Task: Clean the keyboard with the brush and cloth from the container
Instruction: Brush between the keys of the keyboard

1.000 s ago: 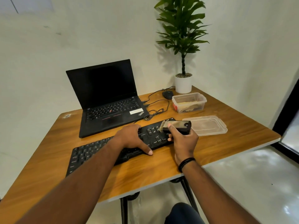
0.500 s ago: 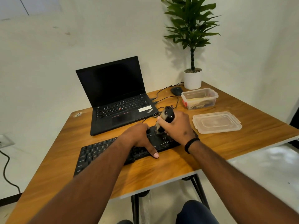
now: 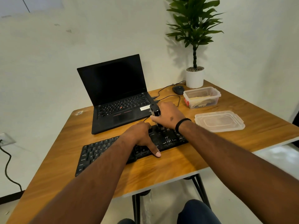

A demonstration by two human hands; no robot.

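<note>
A black keyboard point(image 3: 100, 152) lies across the near half of the wooden table point(image 3: 161, 172). My left hand point(image 3: 140, 136) rests flat on its middle, thumb reaching over the front edge. My right hand point(image 3: 168, 116) grips a black brush point(image 3: 155, 109) upright, its lower end down on the keys at the keyboard's right part; the bristles are hidden by my hands. The clear plastic container point(image 3: 202, 97) stands open at the back right with a yellowish cloth inside.
An open black laptop point(image 3: 116, 94) sits behind the keyboard. The container's lid point(image 3: 220, 121) lies right of the keyboard. A mouse point(image 3: 178, 90), cables and a potted plant point(image 3: 194, 76) occupy the far right corner. The table edge is close to my knees.
My right hand turned the brush from lying level above the keyboard to standing upright, then lowered it onto the keys. My left hand stayed on the keyboard.
</note>
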